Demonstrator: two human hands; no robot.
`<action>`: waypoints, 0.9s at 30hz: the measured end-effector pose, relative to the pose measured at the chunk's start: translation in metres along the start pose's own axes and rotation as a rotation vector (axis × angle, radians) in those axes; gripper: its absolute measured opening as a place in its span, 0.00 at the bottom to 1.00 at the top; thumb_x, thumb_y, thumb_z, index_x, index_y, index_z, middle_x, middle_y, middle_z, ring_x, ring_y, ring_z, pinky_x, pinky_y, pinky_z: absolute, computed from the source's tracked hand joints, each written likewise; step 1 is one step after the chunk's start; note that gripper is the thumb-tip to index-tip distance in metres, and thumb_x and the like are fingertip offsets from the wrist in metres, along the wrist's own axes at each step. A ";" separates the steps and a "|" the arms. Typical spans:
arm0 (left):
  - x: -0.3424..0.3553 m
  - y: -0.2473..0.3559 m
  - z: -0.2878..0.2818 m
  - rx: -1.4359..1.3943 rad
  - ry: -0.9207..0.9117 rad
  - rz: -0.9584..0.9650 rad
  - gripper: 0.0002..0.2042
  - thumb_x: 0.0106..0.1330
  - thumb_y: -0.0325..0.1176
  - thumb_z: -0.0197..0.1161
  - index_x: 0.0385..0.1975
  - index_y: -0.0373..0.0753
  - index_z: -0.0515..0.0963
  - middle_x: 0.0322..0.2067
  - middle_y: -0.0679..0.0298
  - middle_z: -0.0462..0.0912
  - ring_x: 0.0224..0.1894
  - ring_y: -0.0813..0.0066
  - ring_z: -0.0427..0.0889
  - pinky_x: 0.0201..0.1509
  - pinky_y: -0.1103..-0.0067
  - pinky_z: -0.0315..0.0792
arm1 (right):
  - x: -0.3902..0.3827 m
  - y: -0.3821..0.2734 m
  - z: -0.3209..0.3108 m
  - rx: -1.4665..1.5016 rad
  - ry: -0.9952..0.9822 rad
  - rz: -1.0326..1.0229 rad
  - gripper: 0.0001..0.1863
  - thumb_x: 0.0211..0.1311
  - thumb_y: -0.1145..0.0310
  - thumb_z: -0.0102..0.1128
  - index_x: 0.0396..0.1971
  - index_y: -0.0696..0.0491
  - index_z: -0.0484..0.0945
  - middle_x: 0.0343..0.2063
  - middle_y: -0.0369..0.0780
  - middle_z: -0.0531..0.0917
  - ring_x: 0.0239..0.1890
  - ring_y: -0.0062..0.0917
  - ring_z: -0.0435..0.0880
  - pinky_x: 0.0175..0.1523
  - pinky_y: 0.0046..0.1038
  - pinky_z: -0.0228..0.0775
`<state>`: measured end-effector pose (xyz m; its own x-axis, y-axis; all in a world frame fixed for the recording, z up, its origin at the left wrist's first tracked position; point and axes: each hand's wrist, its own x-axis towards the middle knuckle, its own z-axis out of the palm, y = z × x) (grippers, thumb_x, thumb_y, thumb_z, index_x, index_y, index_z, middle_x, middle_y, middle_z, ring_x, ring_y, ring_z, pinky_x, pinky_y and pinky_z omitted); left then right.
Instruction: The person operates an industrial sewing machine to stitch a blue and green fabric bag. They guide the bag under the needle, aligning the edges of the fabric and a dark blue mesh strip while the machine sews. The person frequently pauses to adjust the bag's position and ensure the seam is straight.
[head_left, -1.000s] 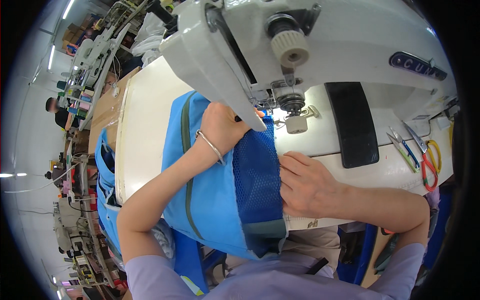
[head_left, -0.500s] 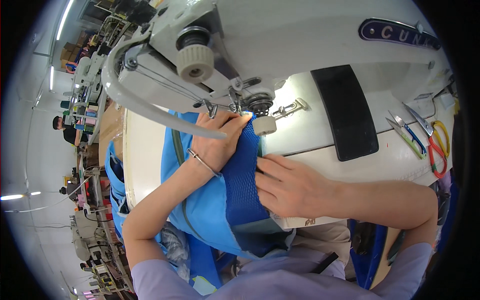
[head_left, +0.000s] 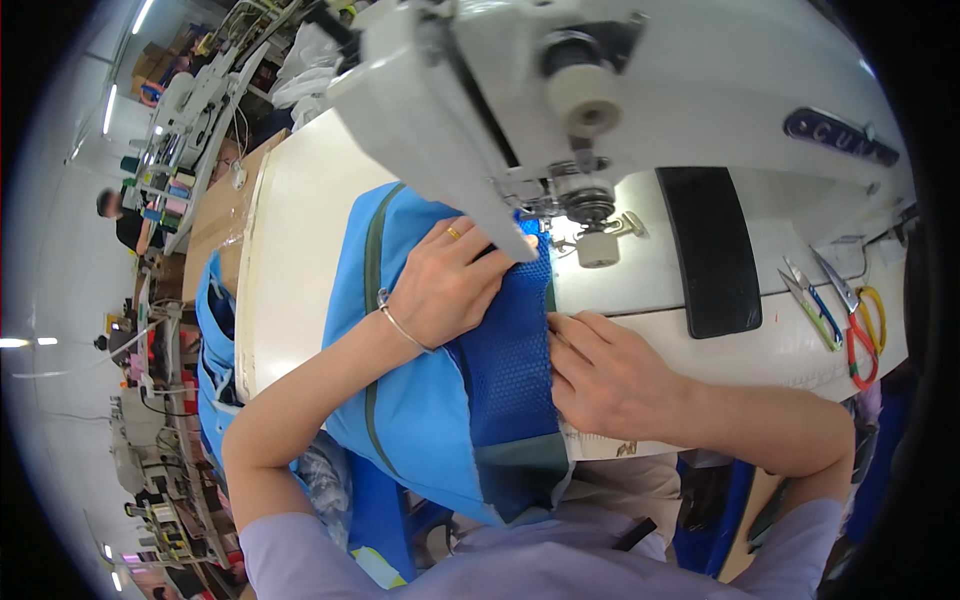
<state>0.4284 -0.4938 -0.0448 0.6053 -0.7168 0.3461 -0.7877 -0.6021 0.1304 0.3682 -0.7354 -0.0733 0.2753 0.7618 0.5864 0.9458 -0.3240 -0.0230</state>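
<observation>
A bright blue fabric piece [head_left: 425,425], with a darker blue mesh panel [head_left: 505,375] and a dark green strip, lies under the head of a white sewing machine [head_left: 420,110]. My left hand [head_left: 450,285], wearing a ring and a bracelet, rests on top of the fabric just left of the needle area. Its fingers lie stretched over the cloth, their tips partly covered by the machine's white curved guard. Close to the mesh panel's right edge, my right hand [head_left: 610,380] is closed, pinching that edge between thumb and curled fingers. The needle itself is hidden.
A black rectangular pad [head_left: 710,255] lies on the machine bed. Right of it are green-and-blue-handled snips [head_left: 815,305] and red-and-yellow-handled scissors [head_left: 858,325]. More blue fabric [head_left: 215,350] hangs at the table's left side. A person [head_left: 125,220] is far left among other machines.
The view has shifted, so the machine head appears farther right. Both hands stay at the fabric; the left now sits slightly lower relative to the needle area, with more of its back showing.
</observation>
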 end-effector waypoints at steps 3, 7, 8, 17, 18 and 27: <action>-0.003 -0.003 0.007 -0.053 0.077 0.014 0.19 0.55 0.20 0.67 0.49 0.38 0.83 0.51 0.55 0.83 0.48 0.52 0.83 0.52 0.62 0.76 | 0.002 0.000 -0.004 0.027 -0.048 0.007 0.13 0.39 0.70 0.60 0.23 0.63 0.84 0.40 0.54 0.85 0.47 0.41 0.82 0.48 0.32 0.73; 0.000 -0.005 0.010 -0.042 0.100 0.042 0.22 0.57 0.20 0.66 0.53 0.43 0.84 0.49 0.58 0.84 0.45 0.56 0.84 0.48 0.66 0.77 | 0.003 0.003 -0.006 0.049 -0.049 0.030 0.13 0.37 0.71 0.59 0.23 0.64 0.83 0.42 0.54 0.85 0.48 0.42 0.82 0.52 0.34 0.75; 0.002 -0.003 0.007 -0.029 0.080 0.022 0.23 0.57 0.21 0.66 0.54 0.45 0.84 0.47 0.58 0.85 0.44 0.57 0.84 0.46 0.66 0.77 | 0.004 0.005 -0.006 0.047 -0.046 0.034 0.13 0.37 0.71 0.59 0.23 0.64 0.83 0.42 0.54 0.84 0.49 0.42 0.82 0.53 0.35 0.75; 0.001 -0.012 0.017 -0.014 0.145 0.041 0.19 0.54 0.22 0.67 0.48 0.41 0.83 0.47 0.62 0.81 0.49 0.62 0.81 0.58 0.68 0.74 | 0.005 0.012 -0.005 0.066 -0.037 0.057 0.13 0.36 0.71 0.60 0.24 0.64 0.81 0.41 0.54 0.83 0.50 0.43 0.82 0.55 0.38 0.77; 0.001 -0.011 0.017 -0.020 0.139 0.032 0.19 0.54 0.22 0.67 0.48 0.41 0.83 0.47 0.62 0.81 0.49 0.61 0.81 0.57 0.68 0.74 | 0.003 0.011 -0.006 0.079 -0.046 0.044 0.12 0.36 0.71 0.60 0.23 0.63 0.80 0.41 0.54 0.83 0.50 0.43 0.82 0.55 0.38 0.77; 0.000 -0.010 0.018 -0.103 0.170 0.021 0.20 0.55 0.21 0.67 0.51 0.40 0.85 0.44 0.58 0.84 0.47 0.55 0.84 0.52 0.66 0.80 | 0.000 0.008 -0.005 0.070 -0.029 0.039 0.11 0.34 0.70 0.60 0.20 0.61 0.78 0.39 0.53 0.83 0.50 0.42 0.83 0.54 0.37 0.78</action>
<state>0.4386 -0.4936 -0.0626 0.5671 -0.6542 0.5003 -0.8130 -0.5419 0.2130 0.3747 -0.7401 -0.0695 0.3165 0.7656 0.5601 0.9436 -0.3147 -0.1030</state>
